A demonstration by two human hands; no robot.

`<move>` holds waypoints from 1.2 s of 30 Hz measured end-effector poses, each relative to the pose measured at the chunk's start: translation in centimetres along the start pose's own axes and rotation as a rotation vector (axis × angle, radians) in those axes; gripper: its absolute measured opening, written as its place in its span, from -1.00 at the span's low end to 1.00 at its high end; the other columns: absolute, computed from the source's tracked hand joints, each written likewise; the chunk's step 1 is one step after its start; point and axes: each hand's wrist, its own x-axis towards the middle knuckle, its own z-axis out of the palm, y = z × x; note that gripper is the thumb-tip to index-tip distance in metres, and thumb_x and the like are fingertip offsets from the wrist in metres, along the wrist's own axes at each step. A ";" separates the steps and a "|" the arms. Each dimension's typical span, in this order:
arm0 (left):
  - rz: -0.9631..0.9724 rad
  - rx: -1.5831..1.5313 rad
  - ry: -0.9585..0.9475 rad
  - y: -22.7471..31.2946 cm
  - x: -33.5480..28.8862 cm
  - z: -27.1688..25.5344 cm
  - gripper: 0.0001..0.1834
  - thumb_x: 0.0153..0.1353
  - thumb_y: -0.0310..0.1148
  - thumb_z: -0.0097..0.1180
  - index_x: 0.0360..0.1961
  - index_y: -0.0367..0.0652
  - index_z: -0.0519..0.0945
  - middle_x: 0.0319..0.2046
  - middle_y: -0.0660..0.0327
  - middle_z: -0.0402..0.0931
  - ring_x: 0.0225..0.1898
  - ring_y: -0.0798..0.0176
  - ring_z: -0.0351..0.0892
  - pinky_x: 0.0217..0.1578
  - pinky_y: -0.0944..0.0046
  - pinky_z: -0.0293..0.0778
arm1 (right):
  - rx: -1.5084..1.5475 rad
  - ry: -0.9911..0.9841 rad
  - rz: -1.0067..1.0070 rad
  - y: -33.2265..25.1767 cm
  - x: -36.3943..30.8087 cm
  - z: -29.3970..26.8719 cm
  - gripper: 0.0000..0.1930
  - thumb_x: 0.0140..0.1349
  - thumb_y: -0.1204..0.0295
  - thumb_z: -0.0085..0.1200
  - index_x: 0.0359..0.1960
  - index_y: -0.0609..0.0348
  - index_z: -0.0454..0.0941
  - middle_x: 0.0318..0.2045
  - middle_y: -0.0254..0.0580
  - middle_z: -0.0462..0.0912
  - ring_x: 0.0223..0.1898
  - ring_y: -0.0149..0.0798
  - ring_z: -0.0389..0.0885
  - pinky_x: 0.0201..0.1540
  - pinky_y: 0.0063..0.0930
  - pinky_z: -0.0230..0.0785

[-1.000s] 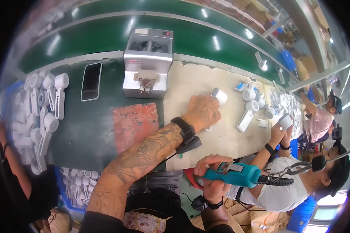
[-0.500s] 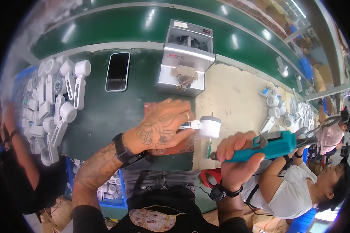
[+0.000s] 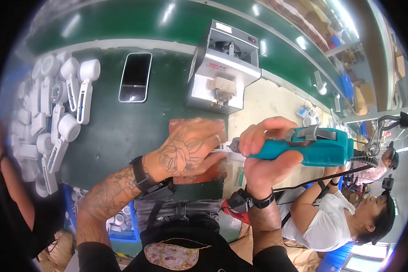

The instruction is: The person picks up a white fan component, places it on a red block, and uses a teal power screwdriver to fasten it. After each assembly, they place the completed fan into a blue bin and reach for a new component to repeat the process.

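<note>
Left hand (image 3: pixel 188 152) fingers clamped on white part (image 3: pixel 231 155), right hand (image 3: pixel 267 156) wrapped round driver (image 3: pixel 313 146): keep bit square to part, pin it to the surface (image 3: pixel 122 131), then trigger.

A phone (image 3: pixel 135 77) lies face up on the green surface (image 3: pixel 118 127), just left of the grey metal machine (image 3: pixel 223 68); its screen is a dark, unlit rectangle with a pale rim, catching a faint reflection. On the machine's top, near its back left corner, sits a small white rectangular label (image 3: pixel 223 28). Toward the back right corner of that top is a tiny red mark (image 3: pixel 252 40), too small to tell whether it is a switch or a sticker. On the machine's slanted front face runs a short strip of red print (image 3: pixel 219 66), above its brass-coloured outlet.
</note>
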 end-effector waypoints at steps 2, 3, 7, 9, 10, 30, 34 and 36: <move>-0.070 -0.039 -0.062 -0.3 0.2 -0.6 -0.67 0.05 -0.27 0.29 -0.20 -0.23 0.58 -0.11 0.03 0.53 -0.07 -0.08 0.53 0.03 0.01 0.45 | 0.015 0.018 -0.025 0.3 0.7 0.2 -0.17 0.15 -0.45 -0.14 -0.11 0.22 0.40 -0.66 -0.36 0.32 -0.66 -0.38 0.30 -0.56 -0.46 0.18; -0.139 -0.078 -0.124 -0.5 0.4 -0.7 -0.67 0.07 -0.25 0.28 -0.20 -0.23 0.59 -0.12 0.05 0.53 -0.09 -0.06 0.51 0.03 0.02 0.44 | 0.032 0.038 -0.051 0.4 1.2 0.2 -0.18 0.16 -0.44 -0.14 -0.09 0.21 0.40 -0.66 -0.36 0.32 -0.65 -0.38 0.30 -0.56 -0.46 0.18; -0.143 -0.048 -0.102 -1.0 0.7 -0.4 -0.67 0.04 -0.23 0.33 -0.16 -0.10 0.65 -0.15 0.18 0.53 -0.18 0.08 0.50 -0.07 0.08 0.48 | 0.118 0.048 -0.107 1.4 5.5 0.3 -0.25 0.25 -0.34 -0.11 -0.11 0.25 0.45 -0.63 -0.32 0.34 -0.61 -0.35 0.33 -0.51 -0.46 0.22; -0.148 0.003 -0.089 -0.2 0.3 -1.1 -0.59 0.03 -0.23 0.33 -0.06 -0.07 0.64 -0.12 0.24 0.53 -0.10 0.12 0.49 -0.03 0.09 0.45 | 0.038 0.045 -0.107 2.1 7.2 2.1 -0.36 0.34 -0.18 -0.06 -0.16 0.31 0.46 -0.61 -0.26 0.39 -0.59 -0.32 0.39 -0.49 -0.42 0.30; -0.145 0.003 -0.085 0.0 0.2 -1.2 -0.59 0.03 -0.23 0.33 -0.06 -0.07 0.64 -0.12 0.24 0.53 -0.10 0.12 0.49 -0.03 0.09 0.45 | 0.035 0.043 -0.110 2.4 7.8 2.5 -0.36 0.34 -0.18 -0.06 -0.16 0.31 0.46 -0.61 -0.26 0.39 -0.59 -0.32 0.39 -0.49 -0.42 0.30; -0.172 0.051 -0.024 -0.5 -0.5 -0.2 -0.53 0.05 -0.15 0.34 -0.01 -0.05 0.62 -0.14 0.24 0.55 -0.12 0.09 0.49 -0.09 0.02 0.42 | -0.049 -0.027 -0.016 1.7 2.9 -1.2 -0.26 0.24 -0.30 -0.04 -0.14 0.32 0.40 -0.66 -0.22 0.38 -0.63 -0.30 0.38 -0.54 -0.42 0.27; -0.174 0.063 -0.016 -0.1 -0.4 -0.3 -0.54 0.04 -0.14 0.35 -0.03 -0.06 0.63 -0.15 0.24 0.55 -0.12 0.10 0.49 -0.09 0.01 0.42 | -0.062 -0.087 -0.030 1.9 2.6 -1.3 -0.23 0.24 -0.29 -0.02 -0.14 0.38 0.37 -0.66 -0.19 0.38 -0.64 -0.28 0.39 -0.54 -0.41 0.28; -0.165 0.061 -0.022 -0.1 -0.3 -0.3 -0.55 0.04 -0.13 0.35 -0.05 -0.05 0.63 -0.15 0.24 0.55 -0.12 0.09 0.49 -0.09 0.01 0.42 | -0.051 -0.076 -0.020 2.1 2.5 -1.4 -0.23 0.24 -0.29 -0.03 -0.15 0.38 0.37 -0.66 -0.18 0.38 -0.64 -0.28 0.38 -0.54 -0.41 0.28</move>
